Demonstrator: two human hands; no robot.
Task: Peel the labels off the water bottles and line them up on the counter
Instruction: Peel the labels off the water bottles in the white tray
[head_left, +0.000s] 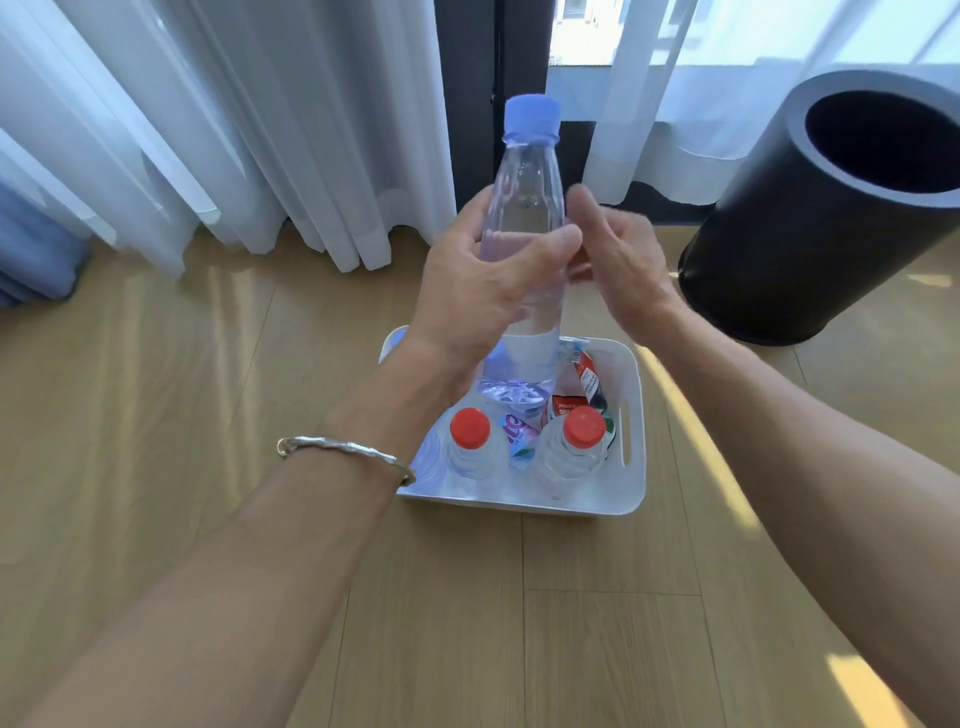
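The left hand (478, 291) is gripping the bare-looking blue-capped bottle (527, 187) over the white bin (636, 415), the right hand (618, 260) is hovering beside it, fingers hidden, and two red-capped bottles (470, 428) are waiting inside.

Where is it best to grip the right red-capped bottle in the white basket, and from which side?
Probably round its neck just under the red cap, coming from above: the bottle stands upright, and the basket wall hems its body.

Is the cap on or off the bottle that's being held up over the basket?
On. The blue cap sits on the neck of the clear bottle, which the left hand grips around its middle.
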